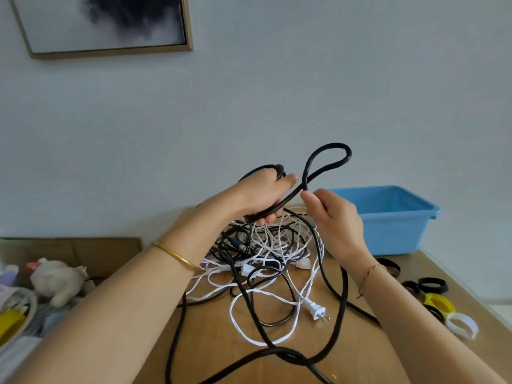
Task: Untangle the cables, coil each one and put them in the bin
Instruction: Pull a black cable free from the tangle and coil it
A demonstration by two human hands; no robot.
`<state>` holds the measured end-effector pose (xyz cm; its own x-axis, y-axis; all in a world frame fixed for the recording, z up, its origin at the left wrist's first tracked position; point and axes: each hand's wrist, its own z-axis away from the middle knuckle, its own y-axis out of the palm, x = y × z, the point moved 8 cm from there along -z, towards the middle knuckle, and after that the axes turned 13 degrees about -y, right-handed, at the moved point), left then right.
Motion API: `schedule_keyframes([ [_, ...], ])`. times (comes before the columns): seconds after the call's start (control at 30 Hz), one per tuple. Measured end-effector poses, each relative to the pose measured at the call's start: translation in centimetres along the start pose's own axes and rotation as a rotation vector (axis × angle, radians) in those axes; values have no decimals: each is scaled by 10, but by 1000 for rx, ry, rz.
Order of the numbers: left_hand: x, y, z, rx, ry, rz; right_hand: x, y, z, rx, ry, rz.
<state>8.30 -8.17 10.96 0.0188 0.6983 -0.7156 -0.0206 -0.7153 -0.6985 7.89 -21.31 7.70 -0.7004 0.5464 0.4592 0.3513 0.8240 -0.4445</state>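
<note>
Pale wall behind a wooden table (pixel 216 345). The left hand (pixel 263 195), raised above the table, has its fingers curled round gathered turns of a thick black cable (pixel 329 151). The right hand (pixel 336 217), just beside it, pinches the same cable between thumb and fingers where a raised loop crosses itself; the loop stands above both hands. Directly beneath the hands, a tangle of black and white cables (pixel 266 245) lies heaped on the table, with the thick black cable trailing from it to the near edge. A white plug (pixel 315 309) lies nearer the viewer. A blue bin (pixel 393 217) sits behind the right hand, against the wall. Rolled bands (pixel 440 303) lie at the table's right edge; a soft toy (pixel 58 278) lies off to the left.
</note>
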Motion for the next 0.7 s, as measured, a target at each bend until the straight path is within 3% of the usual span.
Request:
schedule_keyframes([
  [0.07, -1, 4, 7, 135, 15, 92, 5, -5, -1, -7, -72, 199],
  [0.13, -3, 5, 12, 212, 53, 7, 13, -7, -2, -37, -165, 336],
  [0.27, 2, -5, 3, 46, 17, -262, 30, -5, -6, -107, -201, 465],
  [0.37, 17, -13, -5, -90, -48, -444, 7, -6, -11, -112, 66, 74],
  [0.47, 49, -31, -7, -242, -151, -656, -14, -23, -7, -280, 340, -461],
  [0.53, 64, -45, -2, -369, -183, -746, -14, -32, -6, -275, 340, -490],
  [0.6, 68, -44, 0, -388, -151, -844, -7, -33, -9, -214, 250, -366],
  [0.7, 67, -23, 0, -181, -126, -860, -9, -34, -19, -256, 153, -193],
])
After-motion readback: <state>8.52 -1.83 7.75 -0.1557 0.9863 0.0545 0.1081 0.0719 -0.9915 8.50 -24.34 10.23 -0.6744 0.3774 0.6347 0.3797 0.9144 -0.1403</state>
